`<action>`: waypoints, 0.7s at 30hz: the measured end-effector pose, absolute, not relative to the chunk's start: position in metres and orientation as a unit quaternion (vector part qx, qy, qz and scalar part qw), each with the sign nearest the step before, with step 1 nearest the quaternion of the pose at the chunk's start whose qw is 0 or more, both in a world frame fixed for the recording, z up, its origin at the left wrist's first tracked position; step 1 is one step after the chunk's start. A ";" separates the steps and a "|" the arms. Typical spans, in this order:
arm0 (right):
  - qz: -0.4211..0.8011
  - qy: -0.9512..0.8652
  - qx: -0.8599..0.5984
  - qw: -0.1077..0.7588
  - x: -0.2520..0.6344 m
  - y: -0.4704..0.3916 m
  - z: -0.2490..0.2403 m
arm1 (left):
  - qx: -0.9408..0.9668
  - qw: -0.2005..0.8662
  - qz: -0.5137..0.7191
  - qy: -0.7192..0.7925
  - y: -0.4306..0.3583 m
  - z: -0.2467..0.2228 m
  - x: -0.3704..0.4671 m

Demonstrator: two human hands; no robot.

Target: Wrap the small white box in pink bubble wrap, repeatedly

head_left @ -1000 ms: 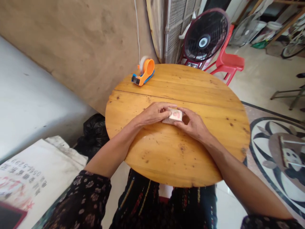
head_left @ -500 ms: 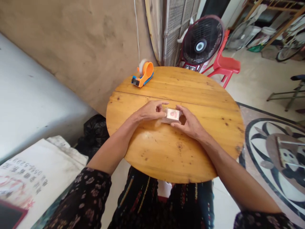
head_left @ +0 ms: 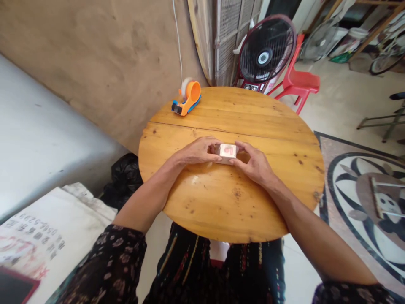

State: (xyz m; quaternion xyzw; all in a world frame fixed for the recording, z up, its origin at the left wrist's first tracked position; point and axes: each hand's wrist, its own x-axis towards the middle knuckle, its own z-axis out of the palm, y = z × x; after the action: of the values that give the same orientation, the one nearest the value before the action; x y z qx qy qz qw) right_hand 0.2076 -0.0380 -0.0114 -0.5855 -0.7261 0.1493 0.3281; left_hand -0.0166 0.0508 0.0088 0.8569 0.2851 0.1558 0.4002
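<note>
A small white box with a reddish print on top (head_left: 228, 150) rests on or just above the round wooden table (head_left: 237, 211); I cannot tell which. A clear wrapping seems to cover it. My left hand (head_left: 201, 150) grips its left end between thumb and fingers. At the right end, my right hand (head_left: 255, 162) holds it the same way, thumb in front and fingers behind. Towards the table's back left stands an orange and blue tape dispenser (head_left: 190, 97) with a roll of clear tape, apart from both hands.
Behind the table are a dark red fan (head_left: 265, 50) and a red plastic chair (head_left: 300, 80). A brown wall (head_left: 126, 55) borders the left side. A black plastic bag (head_left: 125, 177) and a white printed sack (head_left: 47, 228) lie at lower left.
My left fingers and thumb have closed onto the box's left end, where they were looser before. The right hand keeps its hold. The view has shifted slightly.
</note>
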 end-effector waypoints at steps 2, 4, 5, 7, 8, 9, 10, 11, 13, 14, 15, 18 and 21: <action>0.150 -0.732 -0.579 0.325 0.209 -0.037 -0.011 | 0.849 0.413 0.151 0.292 0.050 0.011 -0.017; 0.154 -0.742 -0.568 0.320 0.214 -0.036 -0.010 | 0.838 0.434 0.144 0.297 0.051 0.012 -0.019; 0.159 -0.745 -0.563 0.320 0.218 -0.035 -0.009 | 0.833 0.445 0.136 0.300 0.052 0.013 -0.022; 0.172 -0.740 -0.564 0.324 0.225 -0.035 -0.008 | 0.823 0.463 0.116 0.307 0.055 0.015 -0.027; 0.183 -0.734 -0.568 0.324 0.229 -0.035 -0.007 | 0.820 0.470 0.103 0.311 0.056 0.015 -0.028; 0.196 -0.730 -0.571 0.321 0.231 -0.036 -0.007 | 0.815 0.479 0.092 0.313 0.057 0.015 -0.030; 0.210 -0.727 -0.572 0.317 0.233 -0.036 -0.006 | 0.809 0.490 0.081 0.314 0.057 0.015 -0.030; 0.224 -0.725 -0.572 0.312 0.233 -0.037 -0.006 | 0.802 0.502 0.075 0.315 0.056 0.014 -0.030; 0.246 -0.727 -0.563 0.306 0.230 -0.039 -0.005 | 0.789 0.523 0.068 0.316 0.055 0.011 -0.028; 0.253 -0.728 -0.559 0.307 0.228 -0.039 -0.004 | 0.784 0.532 0.069 0.313 0.054 0.010 -0.026; 0.256 -0.728 -0.555 0.309 0.225 -0.040 -0.004 | 0.780 0.540 0.072 0.308 0.053 0.008 -0.025; 0.257 -0.728 -0.554 0.313 0.218 -0.040 -0.002 | 0.776 0.554 0.087 0.288 0.051 0.003 -0.021; 0.255 -0.725 -0.557 0.316 0.214 -0.039 -0.003 | 0.775 0.553 0.099 0.290 0.051 0.000 -0.019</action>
State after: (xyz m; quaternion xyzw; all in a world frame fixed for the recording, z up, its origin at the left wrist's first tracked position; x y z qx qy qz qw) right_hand 0.2145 -0.0395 -0.0026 -0.5566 -0.7248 0.2551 0.3158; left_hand -0.0189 0.0510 0.0003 0.7748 0.2898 0.0994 0.5530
